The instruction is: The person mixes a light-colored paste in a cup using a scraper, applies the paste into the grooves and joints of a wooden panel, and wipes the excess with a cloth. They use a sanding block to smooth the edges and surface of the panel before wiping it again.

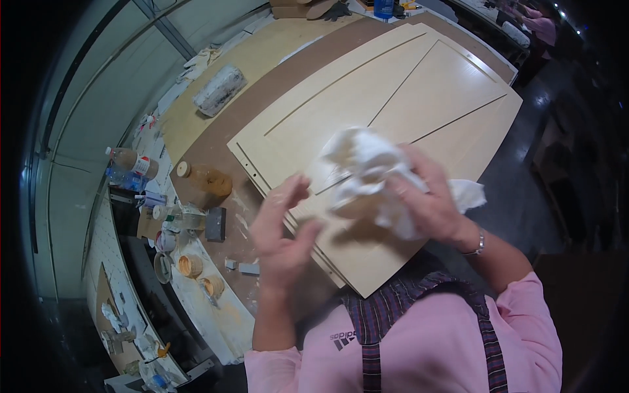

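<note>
A crumpled white cloth (370, 170) is bunched in my right hand (426, 196), its fingers closed round it. One end of the cloth hangs out beyond the wrist. It is held over a pale wooden door panel (452, 85) with thin grooves cut in its face; the cloth is slightly blurred. Over the panel's left edge is my left hand (282, 226), thumb and fingers apart, with nothing in it. Whether that hand touches the edge I cannot tell. At least one more panel edge shows beneath the top one.
Left of the panel stand a jar of brown liquid (204, 183), a dark block (215, 224), plastic bottles (134, 162) and small tubs of orange-tan paste (190, 265). A wrapped roll (220, 90) lies farther back on the table (216, 141). Another person (540, 29) is at the far right.
</note>
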A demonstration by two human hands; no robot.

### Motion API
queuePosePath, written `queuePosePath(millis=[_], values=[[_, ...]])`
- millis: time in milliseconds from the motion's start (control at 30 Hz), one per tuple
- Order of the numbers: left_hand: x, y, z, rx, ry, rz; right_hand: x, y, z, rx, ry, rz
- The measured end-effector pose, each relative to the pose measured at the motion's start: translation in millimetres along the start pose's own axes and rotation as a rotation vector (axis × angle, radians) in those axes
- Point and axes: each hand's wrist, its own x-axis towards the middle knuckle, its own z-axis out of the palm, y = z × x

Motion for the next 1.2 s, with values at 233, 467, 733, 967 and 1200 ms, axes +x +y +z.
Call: queuePosePath(millis=[233,467,733,967,1200], values=[[-29.4,-9.6,-39.0,-0.452,0.417,-0.244,64.0,-28.6,37.1,-0.111,-0.471,-0.089],[-125.4,-56.8,-101.9,-1.224,0.738,-0.338,168.8,5.4,191.4,0.022,-0.658,0.180],[-169.9,-94.3,-98.4,-1.267,1.101,-0.602,233.3,154.7,365.4,-0.668,-0.283,0.159],[-179.0,-136.0,-113.3,-1.259,1.122,-0.532,233.0,170.4,390.4,-0.512,-0.492,-0.102],[-178.6,-163.2,-143.6,-1.161,1.220,-0.423,184.2,83.3,375.5,-0.997,-0.835,-0.780]])
